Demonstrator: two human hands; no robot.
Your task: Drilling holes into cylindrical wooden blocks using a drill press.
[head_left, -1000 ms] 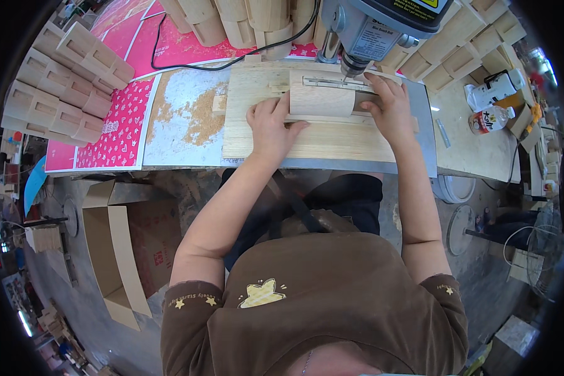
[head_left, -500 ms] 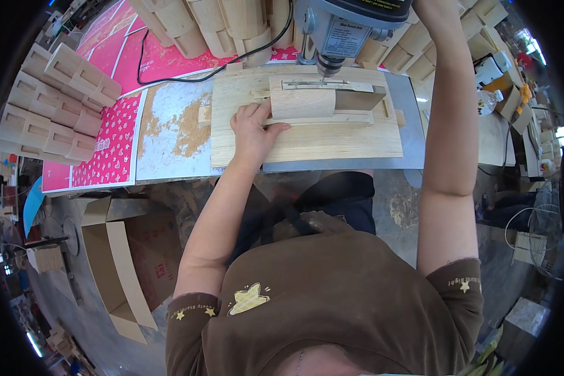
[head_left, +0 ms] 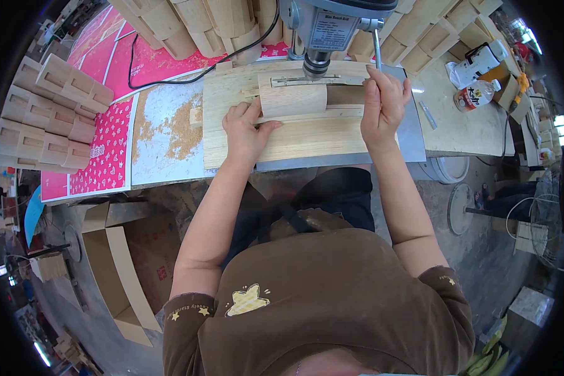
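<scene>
Worktop [head_left: 467,136]: sawdust [head_left: 187,130] left of left hand | Left hand [head_left: 243,130]: open, fingers against left end of curved wood block [head_left: 293,101] | Block: immediately right of left hand, on flat board [head_left: 319,139] | Right hand [head_left: 385,105]: gripping drill lever [head_left: 376,51] | Drill chuck [head_left: 316,64]: over block, between hands | Bottle [head_left: 473,97]: right of right hand

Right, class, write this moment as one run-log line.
left hand: touching left end of wooden block | right hand: gripping drill lever | drill chuck: over wooden block, contact unclear
</scene>
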